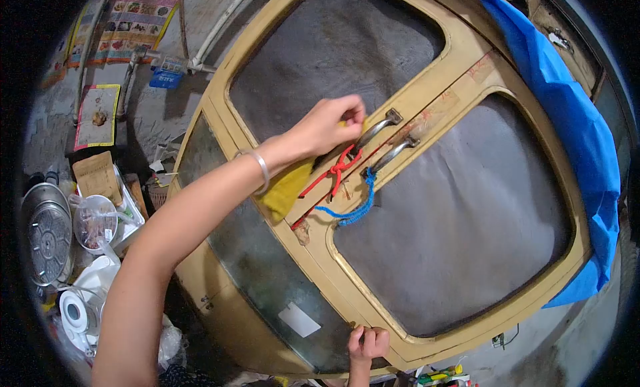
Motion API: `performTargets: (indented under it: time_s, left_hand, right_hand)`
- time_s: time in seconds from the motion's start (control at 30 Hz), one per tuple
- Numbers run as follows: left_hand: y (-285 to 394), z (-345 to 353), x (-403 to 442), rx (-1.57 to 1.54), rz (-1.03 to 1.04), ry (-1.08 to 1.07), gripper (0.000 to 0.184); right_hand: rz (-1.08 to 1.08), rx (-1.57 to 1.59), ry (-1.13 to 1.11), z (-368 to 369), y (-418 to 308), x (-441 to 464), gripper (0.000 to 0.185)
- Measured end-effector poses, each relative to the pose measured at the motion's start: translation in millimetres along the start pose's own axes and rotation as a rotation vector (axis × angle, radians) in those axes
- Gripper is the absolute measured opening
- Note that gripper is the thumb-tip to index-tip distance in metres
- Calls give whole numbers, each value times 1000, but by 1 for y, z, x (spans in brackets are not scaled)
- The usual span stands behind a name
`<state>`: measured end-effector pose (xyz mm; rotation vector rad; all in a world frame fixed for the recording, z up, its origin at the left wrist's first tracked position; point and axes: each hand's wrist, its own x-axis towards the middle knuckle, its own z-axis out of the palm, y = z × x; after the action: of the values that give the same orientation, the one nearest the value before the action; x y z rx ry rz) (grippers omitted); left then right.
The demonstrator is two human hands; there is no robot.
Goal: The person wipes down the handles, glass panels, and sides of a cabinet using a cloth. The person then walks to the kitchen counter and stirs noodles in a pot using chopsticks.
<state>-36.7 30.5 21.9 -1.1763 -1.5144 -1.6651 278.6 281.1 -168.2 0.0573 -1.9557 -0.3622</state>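
My left hand (337, 124), with a silver bracelet on its wrist, is closed on a yellow cloth (287, 195) that hangs below the wrist against the cabinet. Close by is a curved metal handle (379, 128), tied with a red cord (339, 166). A second metal handle (395, 154) beside it has a blue fuzzy cord (360, 214) looped through its lower end. My right hand (369, 342) has its fingers curled at the edge of the cream cabinet (313, 257); whether they grip the edge is unclear.
Dark screen panels (453, 220) fill the cabinet doors. A blue sheet (573, 134) drapes over the right side. At left stand a round metal lidded pot (50, 244), a clear tub (95, 222) and a white appliance (77, 314). Pipes (223, 27) run along the wall.
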Motion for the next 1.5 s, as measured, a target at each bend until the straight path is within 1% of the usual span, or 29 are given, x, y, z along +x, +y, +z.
performTargets:
  time_s: [0.1,0.13,0.2,0.23,0.3,0.33,0.37,0.43,0.47,0.5,0.6,0.67,0.77,0.9,0.97,1.0,1.03,1.1,1.13,1.2,1.23,1.27,1.3,1.37,1.5]
  left_hand:
    - [-2,-7,-32,47,-91,-63,12]
    - [-6,-8,-39,46,-91,-68,12]
    - [-7,-6,-50,54,-87,32,13]
    - [-4,-5,-55,54,-119,130,12]
    - [4,-3,-53,-123,-172,262,11]
    - [11,-2,-46,-87,-104,313,10]
    - [13,-1,-39,-88,-107,312,10]
    - [11,-2,-20,9,95,194,10]
    - [9,2,-14,-53,114,74,11]
    - [6,8,-14,-90,99,46,14]
    - [-4,4,-17,-11,146,-17,16]
    - [-7,2,-22,-51,72,-86,17]
    - [-11,-2,-20,-18,112,-142,18]
    - [-13,-4,-29,-46,82,-166,23]
    - [-9,-5,-37,-188,-107,-183,31]
    - [-10,-6,-39,-190,-133,-236,38]
    - [-11,-6,-41,-189,-132,-236,38]
    - [-10,-5,-46,-41,25,-213,39]
    - [-9,-3,-46,-48,-1,-175,34]
    - [-8,-4,-37,-39,10,-144,31]
    - [-7,-3,-30,-29,27,-112,28]
    - [-5,0,-21,4,48,-35,23]
    - [-6,2,-9,-7,122,-6,25]
    - [-1,4,14,-9,135,-11,23]
    - [-2,0,4,-101,107,-72,20]
  right_hand:
    - [-30,15,26,2,1,3,20]
    - [-33,18,27,3,3,1,20]
    - [-39,17,22,0,1,4,20]
    - [-33,12,23,-1,-1,4,20]
    - [-36,5,23,0,-1,5,19]
    - [-31,3,27,1,0,5,19]
    - [-31,22,43,1,2,3,18]
    - [-30,44,56,1,2,1,18]
    - [-30,38,60,1,2,1,18]
    - [-31,32,62,1,2,1,17]
    - [-27,40,98,6,0,1,17]
    - [-25,28,90,5,0,0,17]
    - [-30,9,83,5,1,-2,17]
    - [-48,13,95,4,2,1,18]
    - [-48,4,90,5,2,-1,18]
    - [-48,-4,81,5,2,-1,18]
    - [-48,-3,82,5,2,-1,18]
    - [-50,-15,84,4,1,-1,19]
    - [-50,-13,81,4,1,0,19]
    - [-54,-4,89,4,1,0,18]
    - [-54,-5,87,4,2,0,18]
    - [-58,0,83,4,3,-1,18]
    - [-64,4,79,5,4,-2,18]
    - [-70,-5,96,9,5,-4,18]
    - [-69,-24,108,7,2,-2,20]
